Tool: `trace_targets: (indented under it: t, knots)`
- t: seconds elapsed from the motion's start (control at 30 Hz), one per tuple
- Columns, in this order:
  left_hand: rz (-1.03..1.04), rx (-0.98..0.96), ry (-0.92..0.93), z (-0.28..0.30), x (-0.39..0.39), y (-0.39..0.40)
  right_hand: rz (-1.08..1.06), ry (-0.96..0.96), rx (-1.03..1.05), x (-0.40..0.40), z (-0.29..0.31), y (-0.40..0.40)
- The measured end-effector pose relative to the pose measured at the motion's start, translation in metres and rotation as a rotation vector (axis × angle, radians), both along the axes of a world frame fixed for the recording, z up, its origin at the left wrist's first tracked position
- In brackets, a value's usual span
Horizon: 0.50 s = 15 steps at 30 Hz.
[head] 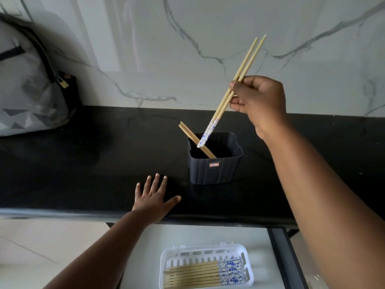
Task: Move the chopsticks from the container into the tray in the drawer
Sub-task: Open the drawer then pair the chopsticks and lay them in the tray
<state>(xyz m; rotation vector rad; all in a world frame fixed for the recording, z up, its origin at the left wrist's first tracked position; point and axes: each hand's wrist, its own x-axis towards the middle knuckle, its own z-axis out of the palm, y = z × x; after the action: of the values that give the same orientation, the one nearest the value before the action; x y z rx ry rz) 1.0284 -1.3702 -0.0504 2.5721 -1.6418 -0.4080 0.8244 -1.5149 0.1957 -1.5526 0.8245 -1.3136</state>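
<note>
2 chopsticks [239, 79], blue-patterned ends down, tilt above the dark square container [215, 163] holding 2 more; several lie flat in the near white tray [205, 265]

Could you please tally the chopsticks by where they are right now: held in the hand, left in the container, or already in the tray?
Held in the right hand: 2
Left in the dark container: 2
Lying in the white tray: about 8, hard to separate
Total: about 12

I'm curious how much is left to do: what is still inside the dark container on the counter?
Inside the dark container, one plain wooden pair leans against its back left rim. The right hand holds a blue-patterned pair, its ends just above the opening. The container's wall hides its bottom.
</note>
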Motion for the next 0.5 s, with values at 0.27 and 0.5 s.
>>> trace_targets:
  t: [0.27, 0.5]
  knots:
    - [0.054, -0.935, 0.917, 0.169, -0.041, -0.028, 0.186, 0.020, 0.129, -0.026, 0.017, 0.030]
    - [-0.321, -0.580, 1.184, 0.244, -0.082, -0.011, 0.252, 0.127, 0.127, -0.034, 0.014, 0.058]
